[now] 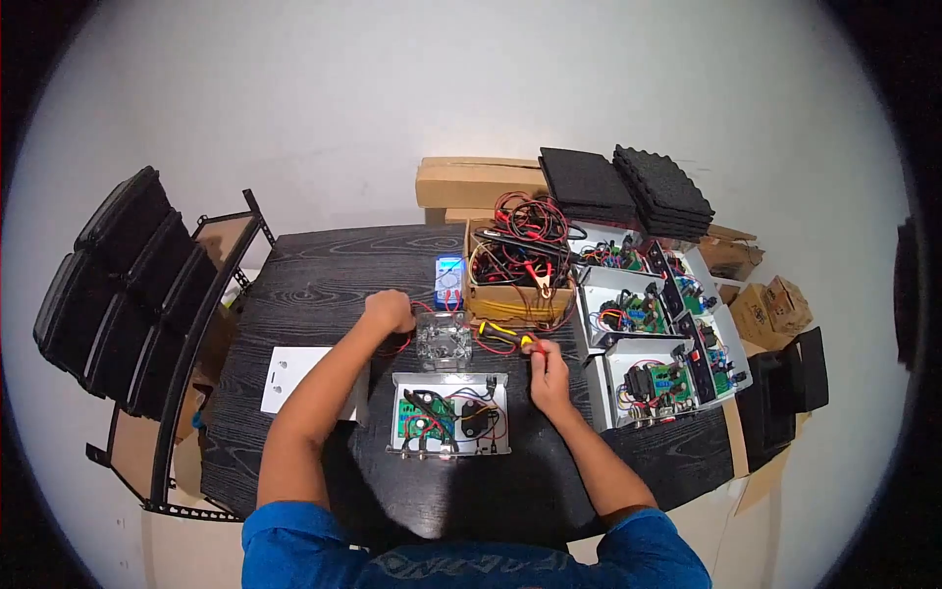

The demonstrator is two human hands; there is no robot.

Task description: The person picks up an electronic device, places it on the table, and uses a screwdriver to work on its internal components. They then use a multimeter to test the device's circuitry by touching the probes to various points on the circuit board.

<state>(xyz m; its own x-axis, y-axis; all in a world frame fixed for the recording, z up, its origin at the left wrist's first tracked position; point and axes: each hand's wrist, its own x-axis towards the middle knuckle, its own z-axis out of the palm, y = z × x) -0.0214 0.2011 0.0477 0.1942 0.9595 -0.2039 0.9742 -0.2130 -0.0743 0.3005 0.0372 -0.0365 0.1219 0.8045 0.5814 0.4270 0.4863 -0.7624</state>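
My left hand [391, 310] is closed beside the clear plastic box [444, 341], with a red wire [400, 346] running just below it; what the fingers hold is hidden. At the right, my right hand [549, 377] has its thumb and fingers pressed together at the end of a yellow-and-black handled tool [505, 337], whose tip I cannot make out. Some red shows at those fingertips. Between my forearms lies an open white metal case [400, 442] holding a green circuit board [420, 418], wires and black parts. A blue multimeter [448, 282] lies behind the clear box.
A cardboard box [520, 302] full of red and black cables stands behind. Several open white cases with circuit boards [659, 388] are grouped at the right. A white panel [297, 378] lies under my left forearm. Black foam sheets [589, 185] are stacked behind; a shelf [211, 324] stands left.
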